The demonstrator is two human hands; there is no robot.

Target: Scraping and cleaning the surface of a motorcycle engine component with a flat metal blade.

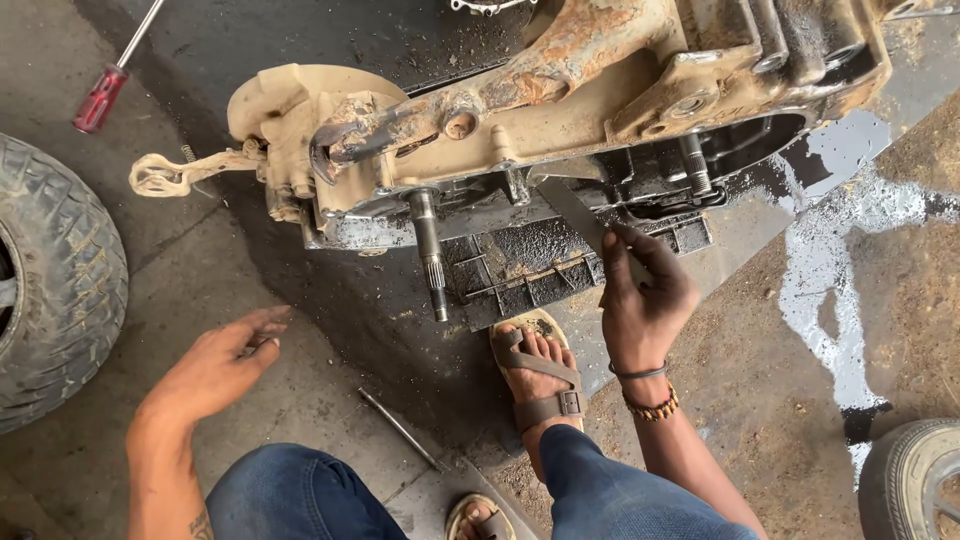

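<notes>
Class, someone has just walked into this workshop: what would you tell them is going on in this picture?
A person squats on an oily concrete floor before a rusty, mud-caked engine casing. Their right hand holds a flat metal blade against the casing's lower edge. The left hand rests open on the floor, holding nothing. A sandalled foot sits under the casing. A red-handled screwdriver, a thin metal rod and a tyre lie nearby.

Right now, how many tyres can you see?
2. One big knobbly tyre lies at the left edge, beyond the left hand. Another tyre peeks in at the bottom right corner. More may be out of view.
</notes>
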